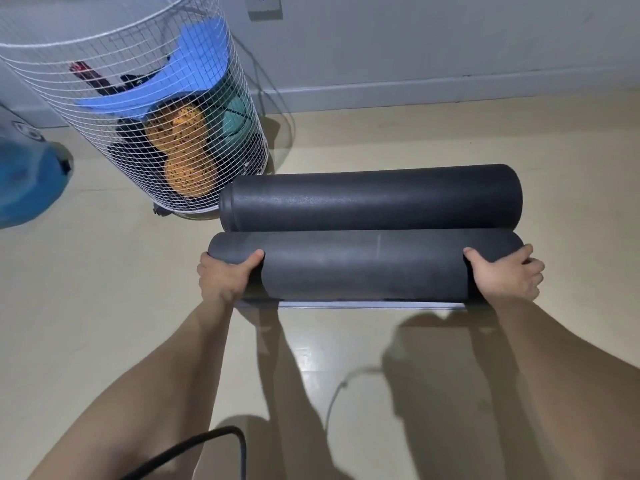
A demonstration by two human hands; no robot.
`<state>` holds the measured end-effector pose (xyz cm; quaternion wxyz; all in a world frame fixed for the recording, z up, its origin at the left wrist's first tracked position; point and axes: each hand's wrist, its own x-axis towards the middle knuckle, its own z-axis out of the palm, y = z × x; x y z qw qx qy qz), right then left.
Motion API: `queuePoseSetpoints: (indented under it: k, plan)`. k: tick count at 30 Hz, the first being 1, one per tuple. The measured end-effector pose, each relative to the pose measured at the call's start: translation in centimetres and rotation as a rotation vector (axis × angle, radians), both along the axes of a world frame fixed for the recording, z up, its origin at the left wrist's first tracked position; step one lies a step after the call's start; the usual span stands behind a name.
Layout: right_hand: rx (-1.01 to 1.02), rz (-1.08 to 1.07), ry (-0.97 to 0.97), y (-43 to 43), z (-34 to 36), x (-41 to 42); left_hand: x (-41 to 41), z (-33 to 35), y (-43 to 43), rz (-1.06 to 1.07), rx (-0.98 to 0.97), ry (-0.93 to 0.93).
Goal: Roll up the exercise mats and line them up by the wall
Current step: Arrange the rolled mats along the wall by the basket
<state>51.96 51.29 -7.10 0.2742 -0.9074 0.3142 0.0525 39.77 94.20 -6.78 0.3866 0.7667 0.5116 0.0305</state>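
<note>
Two dark grey rolled exercise mats lie side by side on the beige floor, parallel to the wall. The far mat [374, 197] rests free, its left end beside the wire basket. The near mat [363, 268] touches it along its length. My left hand [225, 275] grips the near mat's left end, thumb over the top. At the right end my right hand [505, 275] grips the same roll, its fingers wrapped round the end. A thin pale edge shows under the near roll's front.
A tall white wire basket [86, 64] holding orange and teal balls and blue foam stands at the left against the grey wall [415, 39]. A blue object [27, 181] sits at the far left. A black cable [207, 441] crosses the floor near me.
</note>
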Motion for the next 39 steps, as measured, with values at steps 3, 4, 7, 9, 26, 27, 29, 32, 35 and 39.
queuePoseSetpoints:
  k: [3,4,7,9,26,27,29,32,35,39]
  plan:
    - [0.069,-0.049,0.025,-0.3,0.4,0.3,-0.3,-0.4,0.0,-0.011,0.025,-0.004]
    - [0.107,-0.034,0.039,-0.4,0.6,0.4,-0.3,-0.6,0.0,-0.019,0.034,0.002]
    - [0.13,-0.033,0.076,-0.2,0.8,0.4,0.1,-0.7,0.0,-0.025,0.047,0.013]
    - [0.058,-0.081,0.079,0.8,1.0,0.3,0.3,-0.4,-0.2,-0.015,0.07,0.041]
    - [-0.607,1.244,0.145,9.4,1.8,-1.3,-1.0,-4.5,-8.3,0.245,-0.572,0.079]
    - [-0.619,1.271,0.119,9.0,1.8,-0.8,-0.9,-4.5,-9.0,0.23,-0.612,0.069]
    - [-0.648,1.296,0.086,8.8,1.7,-0.2,-0.5,-3.2,-10.3,0.252,-0.685,0.031]
    - [-0.664,1.324,0.096,9.1,1.7,0.4,0.2,-2.6,-11.7,0.371,-0.713,-0.021]
    - [-0.661,1.351,0.113,9.1,1.7,0.8,0.7,-2.7,-12.9,0.473,-0.705,-0.12]
    - [-0.658,1.379,0.157,9.4,2.3,1.4,1.0,-2.6,-13.4,0.581,-0.674,-0.18]
